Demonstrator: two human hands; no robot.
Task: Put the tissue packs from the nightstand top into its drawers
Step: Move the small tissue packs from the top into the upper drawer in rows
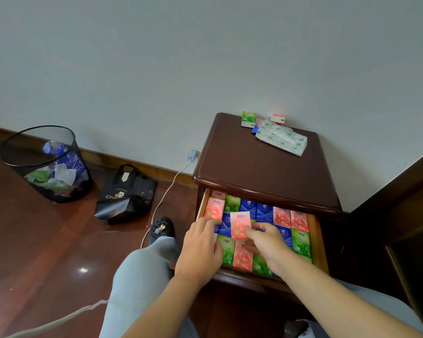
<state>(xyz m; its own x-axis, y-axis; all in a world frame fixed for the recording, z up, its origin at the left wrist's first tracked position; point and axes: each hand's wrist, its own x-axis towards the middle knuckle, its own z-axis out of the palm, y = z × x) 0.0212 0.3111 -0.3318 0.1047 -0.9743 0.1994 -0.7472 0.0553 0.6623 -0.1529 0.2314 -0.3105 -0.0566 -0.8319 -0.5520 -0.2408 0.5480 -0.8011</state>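
One pink tissue pack (240, 224) sits over the packed rows in the drawer (316, 242), pinched by the right hand (266, 240); left hand (200, 245) rests flat, fingers straight, at the drawer's left side; risk: tight rows could reject it, leaving it proud and jamming the drawer on closing; further packs (248, 119) remain above the drawer on the nightstand top (242, 162).

Both hands, left hand (200, 250) and right hand (266, 242), lie in the open drawer (315, 242) upon packs, nightstand top (254, 167) behind them, bin (44, 164) far left.
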